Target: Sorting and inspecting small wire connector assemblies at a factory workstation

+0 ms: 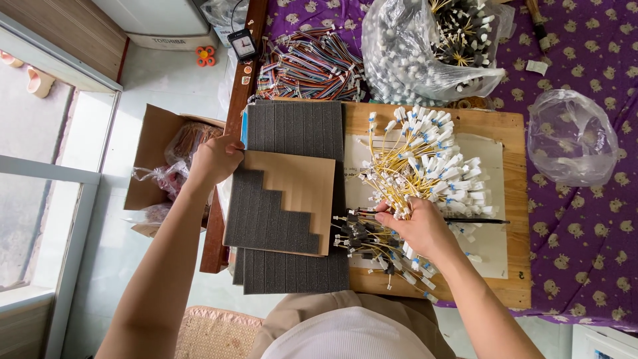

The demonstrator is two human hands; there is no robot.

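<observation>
Single head cam, looking straight down, close over the counter (505,199); floor visible at left edge.

This looks like a home used for small assembly piecework. A wooden board (505,199) lies on a purple patterned cloth (585,219), with plastic bags of connectors (425,53), bundles of coloured wires (309,63) and a cardboard box (149,143) on the tiled floor (166,80).

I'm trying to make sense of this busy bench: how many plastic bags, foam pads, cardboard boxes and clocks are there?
Clear plastic bags: 2
Dark foam pads: 2
Cardboard box: 1
Small clock: 1
Total: 6
</observation>
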